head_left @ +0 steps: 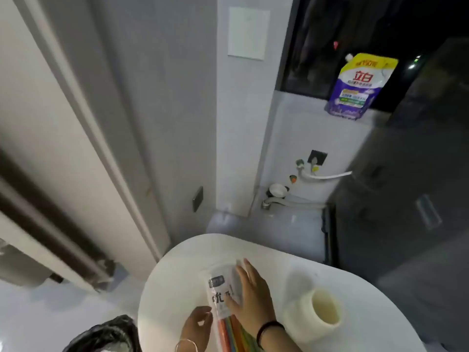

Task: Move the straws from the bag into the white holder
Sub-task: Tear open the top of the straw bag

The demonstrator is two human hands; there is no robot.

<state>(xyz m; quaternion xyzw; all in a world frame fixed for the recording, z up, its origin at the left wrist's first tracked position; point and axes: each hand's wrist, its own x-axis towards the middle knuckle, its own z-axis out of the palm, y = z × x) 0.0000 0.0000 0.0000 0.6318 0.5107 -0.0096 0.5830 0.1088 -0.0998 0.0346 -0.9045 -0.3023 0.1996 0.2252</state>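
Two hands are laid on a clear bag (220,292) of straws (232,336) at the near edge of a white table (167,275).

The bag's near left edge is pinched by the curled fingers of the left hand (196,326), while the bag is pressed to the table by the right hand (251,297), whose fingers are stretched out straight. Coloured straws are seen inside the bag's near end, between the two wrists. The white holder (314,315) is set to the right of the bag, apart from it, with its cream mouth shown. A black bin bag (106,334) is seen beside the table at the lower left. Farther off, white hoses (324,177) are fixed to the wall beside a dark machine (406,199), and a purple and yellow pouch (360,87) is stood on the sill (304,100).
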